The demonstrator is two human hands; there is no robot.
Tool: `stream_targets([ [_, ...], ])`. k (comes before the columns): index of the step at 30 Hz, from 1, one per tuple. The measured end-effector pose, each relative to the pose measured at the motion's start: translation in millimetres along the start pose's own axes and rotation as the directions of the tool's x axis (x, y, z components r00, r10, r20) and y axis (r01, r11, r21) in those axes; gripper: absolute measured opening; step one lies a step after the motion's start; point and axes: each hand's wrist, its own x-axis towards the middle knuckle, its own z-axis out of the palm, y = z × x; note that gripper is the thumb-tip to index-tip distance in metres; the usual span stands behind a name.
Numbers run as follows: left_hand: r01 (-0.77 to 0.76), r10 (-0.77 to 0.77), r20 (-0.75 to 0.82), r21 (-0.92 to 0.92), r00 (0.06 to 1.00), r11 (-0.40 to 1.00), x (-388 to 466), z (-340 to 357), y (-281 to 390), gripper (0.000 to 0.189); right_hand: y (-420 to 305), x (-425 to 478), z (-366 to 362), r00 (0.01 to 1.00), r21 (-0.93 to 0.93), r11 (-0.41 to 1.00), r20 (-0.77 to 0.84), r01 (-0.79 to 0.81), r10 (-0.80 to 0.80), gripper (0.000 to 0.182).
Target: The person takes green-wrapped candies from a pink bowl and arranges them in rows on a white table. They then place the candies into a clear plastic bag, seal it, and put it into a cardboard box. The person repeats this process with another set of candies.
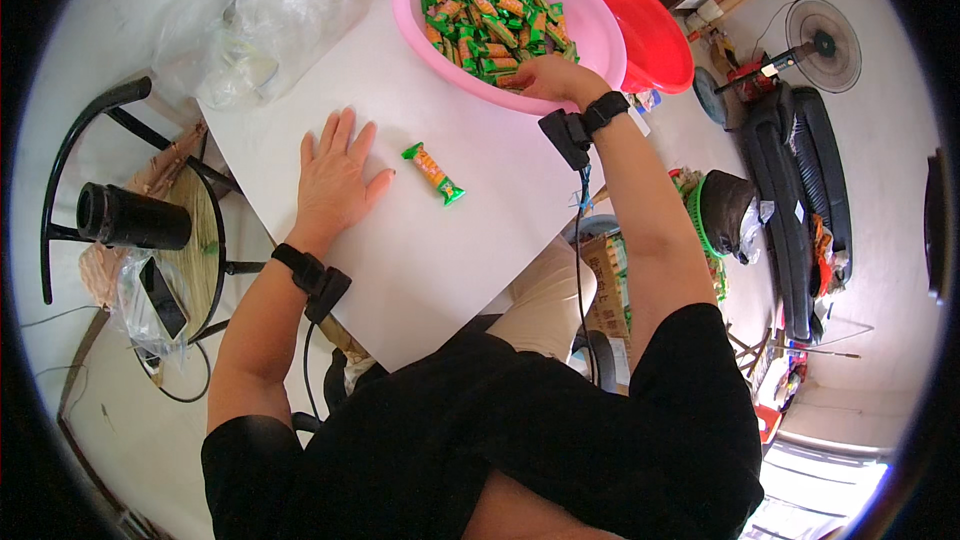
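Observation:
My left hand (335, 172) rests palm down on the white tabletop (420, 285), fingers spread, with nothing in it. To its right lies a single wrapped snack (433, 172) in green and orange film, apart from the hand. My right hand (557, 79) reaches over the near rim of a pink plastic basin (607, 52). Its fingertips are among the many green-and-orange snack packets (495, 22) heaped inside. The fingers touch a packet at the near edge of the heap, but whether they grip it is hidden.
A red basin (652, 30) sits behind the pink one. Clear plastic bags (277, 22) lie on the table's far left corner. Left of the table, a stool (202, 255) bears a black flask (135, 217) and a phone (163, 298). An open carton (609, 281) stands by my right leg.

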Motion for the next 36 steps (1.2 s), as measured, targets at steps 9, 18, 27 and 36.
stream_targets([
  [9, -0.024, 0.024, -0.059, -0.001, 0.998, 1.0, -1.7, 4.0, -2.4, 0.065, 4.5, -1.4, 2.6, 0.98, 0.101, 0.99, -0.181, 0.099, -0.08, 0.045],
  [18, -0.008, 0.009, -0.018, 0.021, 1.0, 1.0, -2.4, -0.7, 0.2, 0.065, -35.3, -64.6, -17.4, 0.794, 0.393, 0.851, -0.606, 0.349, -0.046, 0.033],
  [27, -0.016, 0.016, -0.039, 0.015, 0.999, 1.0, -1.1, 1.2, 0.3, 0.064, -100.8, -109.5, 70.7, 0.918, 0.579, 0.765, -0.395, 0.282, -0.039, 0.024],
  [36, 0.006, -0.006, 0.004, 0.024, 1.0, 1.0, 0.3, -3.5, 1.7, 0.065, -113.2, -91.0, 89.8, 0.754, 0.31, 0.894, -0.656, 0.324, -0.046, 0.028],
])
